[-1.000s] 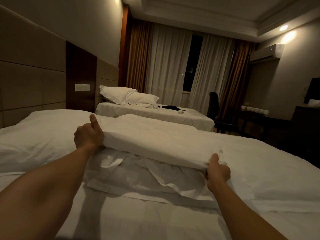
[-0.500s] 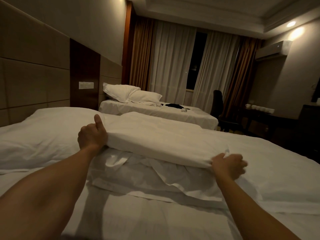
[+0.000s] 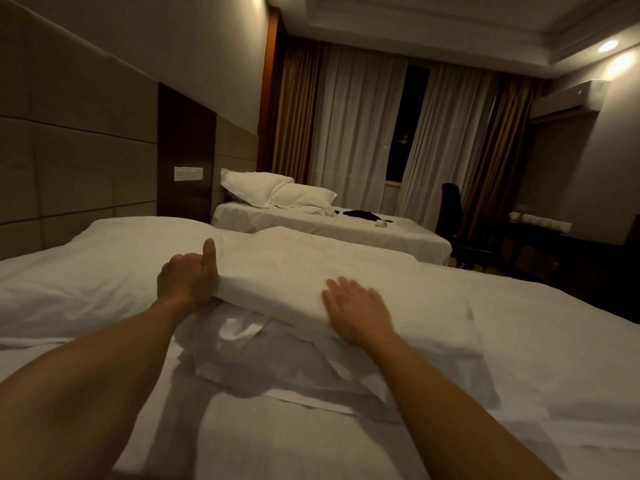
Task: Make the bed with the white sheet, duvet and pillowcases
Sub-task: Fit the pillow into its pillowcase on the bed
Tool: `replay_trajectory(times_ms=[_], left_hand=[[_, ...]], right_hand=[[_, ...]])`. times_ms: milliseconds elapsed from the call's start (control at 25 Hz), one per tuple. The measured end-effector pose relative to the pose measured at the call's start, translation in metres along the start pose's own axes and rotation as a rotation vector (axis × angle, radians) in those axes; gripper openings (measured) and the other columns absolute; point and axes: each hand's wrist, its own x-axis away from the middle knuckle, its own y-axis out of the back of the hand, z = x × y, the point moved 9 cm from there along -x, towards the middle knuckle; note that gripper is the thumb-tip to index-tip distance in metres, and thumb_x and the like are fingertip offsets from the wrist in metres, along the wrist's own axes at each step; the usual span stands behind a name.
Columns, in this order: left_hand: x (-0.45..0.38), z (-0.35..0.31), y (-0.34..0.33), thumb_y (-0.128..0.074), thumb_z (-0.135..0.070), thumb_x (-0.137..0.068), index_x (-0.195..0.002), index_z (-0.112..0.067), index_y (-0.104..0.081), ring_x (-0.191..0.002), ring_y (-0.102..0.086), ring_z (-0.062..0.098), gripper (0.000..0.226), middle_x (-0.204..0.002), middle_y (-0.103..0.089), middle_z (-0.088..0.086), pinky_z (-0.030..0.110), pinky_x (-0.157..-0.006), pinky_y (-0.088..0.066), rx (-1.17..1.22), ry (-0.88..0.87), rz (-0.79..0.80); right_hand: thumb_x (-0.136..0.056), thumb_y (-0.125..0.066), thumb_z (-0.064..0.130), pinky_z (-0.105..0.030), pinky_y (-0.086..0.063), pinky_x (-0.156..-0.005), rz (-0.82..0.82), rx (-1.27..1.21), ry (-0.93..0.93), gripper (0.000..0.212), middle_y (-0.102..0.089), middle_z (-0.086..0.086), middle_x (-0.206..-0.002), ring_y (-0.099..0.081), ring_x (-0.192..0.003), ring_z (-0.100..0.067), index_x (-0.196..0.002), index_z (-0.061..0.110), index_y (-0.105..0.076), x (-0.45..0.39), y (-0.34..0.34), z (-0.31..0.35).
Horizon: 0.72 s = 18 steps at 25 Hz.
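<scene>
Dim warm lamplight fills a hotel room with a padded beige headboard wall point(image 3: 76, 140), a second white bed point(image 3: 346, 233) and brown curtains point(image 3: 298, 112) beyond. On the near white-sheeted bed point(image 3: 311, 438), the left hand point(image 3: 185, 282) grips the folded white duvet's point(image 3: 311, 275) end, thumb up, while the right hand point(image 3: 358, 311) lies flat and open on top. With one end unheld, a pull could skew the fold or drag the crumpled white linen point(image 3: 249, 341) beneath.

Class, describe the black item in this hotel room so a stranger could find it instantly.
Start at the far bed by the curtains. Two pillows lie at its head; right of them lies the black item, the only dark thing on that white sheet.
</scene>
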Motion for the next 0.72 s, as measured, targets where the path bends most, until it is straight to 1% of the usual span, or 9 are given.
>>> replay_trajectory(times_ms=[160,240,360,440,480,520,600,680,720], left_hand=[[-0.006,-0.006,-0.004,-0.014,-0.059,-0.103,-0.062,-0.012,-0.055,-0.060,-0.054,0.021,0.075,-0.062,-0.056,0.006,0.033,-0.069,-0.046,-0.032,-0.026,0.026],[-0.004,-0.006,-0.002,-0.012,-0.062,-0.101,-0.063,-0.012,-0.055,-0.061,-0.054,0.022,0.076,-0.063,-0.055,0.006,0.033,-0.068,-0.045,-0.055,-0.003,0.032],[0.001,-0.028,0.008,-0.015,-0.060,-0.103,-0.064,-0.013,-0.057,-0.063,-0.054,0.022,0.073,-0.066,-0.057,0.005,0.032,-0.065,-0.042,-0.088,-0.045,0.012],[0.003,-0.071,0.005,-0.028,-0.052,-0.105,-0.067,-0.019,-0.057,-0.071,-0.057,0.026,0.058,-0.072,-0.059,0.005,0.033,-0.065,-0.040,0.002,-0.205,0.033],[0.007,-0.101,-0.001,-0.035,-0.046,-0.105,-0.069,-0.022,-0.057,-0.077,-0.059,0.028,0.049,-0.077,-0.061,0.004,0.034,-0.066,-0.040,0.070,-0.312,0.082],[0.011,-0.129,-0.015,-0.041,-0.041,-0.105,-0.075,-0.023,-0.060,-0.085,-0.060,0.028,0.040,-0.086,-0.063,0.004,0.034,-0.070,-0.042,0.123,-0.407,0.169],[0.021,-0.170,-0.057,-0.045,-0.040,-0.104,-0.105,-0.025,-0.069,-0.109,-0.059,0.023,0.028,-0.117,-0.066,0.001,0.038,-0.092,-0.047,0.128,-0.529,0.385],[0.031,-0.180,-0.106,-0.036,-0.050,-0.103,-0.134,-0.033,-0.058,-0.132,-0.047,0.019,0.041,-0.147,-0.051,-0.006,0.046,-0.113,-0.035,-0.077,-0.547,0.597],[0.032,-0.176,-0.124,-0.030,-0.055,-0.103,-0.142,-0.037,-0.050,-0.139,-0.040,0.019,0.047,-0.154,-0.043,-0.008,0.050,-0.117,-0.028,-0.208,-0.542,0.669]], right_hand=[[-0.105,-0.009,0.051,-0.047,-0.001,-0.124,0.031,0.099,-0.310,0.060,0.000,0.004,-0.169,-0.002,-0.154,-0.016,-0.161,0.028,-0.007,0.042,0.003,-0.124],[-0.105,-0.009,0.051,-0.051,-0.001,-0.124,0.052,0.145,-0.404,0.062,0.001,0.001,-0.169,0.000,-0.155,-0.018,-0.161,0.025,-0.007,0.060,0.007,-0.155],[-0.105,-0.013,0.049,-0.051,-0.002,-0.123,-0.033,0.140,-0.362,0.063,-0.006,-0.004,-0.168,0.000,-0.155,-0.025,-0.160,0.019,-0.017,0.043,0.024,-0.137],[-0.105,-0.017,0.050,-0.050,-0.007,-0.123,-0.045,0.026,-0.222,0.060,-0.008,-0.002,-0.168,-0.001,-0.155,-0.026,-0.159,0.023,-0.019,0.020,0.025,-0.095],[-0.105,-0.018,0.051,-0.050,-0.008,-0.123,-0.032,-0.023,-0.149,0.059,-0.008,-0.001,-0.168,-0.001,-0.155,-0.026,-0.159,0.025,-0.019,0.010,0.023,-0.072],[-0.105,-0.018,0.051,-0.050,-0.007,-0.123,-0.015,-0.054,-0.092,0.059,-0.008,0.000,-0.168,-0.001,-0.155,-0.025,-0.159,0.027,-0.019,0.001,0.018,-0.051],[-0.105,-0.016,0.051,-0.051,-0.004,-0.123,0.000,-0.074,-0.041,0.059,-0.007,0.000,-0.168,0.000,-0.155,-0.025,-0.159,0.028,-0.016,-0.013,0.007,-0.024],[-0.105,-0.013,0.052,-0.051,-0.002,-0.123,0.011,-0.080,-0.036,0.059,-0.008,-0.001,-0.168,-0.003,-0.155,-0.026,-0.160,0.029,-0.014,-0.024,0.002,-0.024],[-0.105,-0.012,0.052,-0.051,-0.002,-0.123,0.018,-0.072,-0.043,0.060,-0.009,-0.001,-0.168,-0.006,-0.154,-0.025,-0.160,0.029,-0.015,-0.028,0.001,-0.035]])
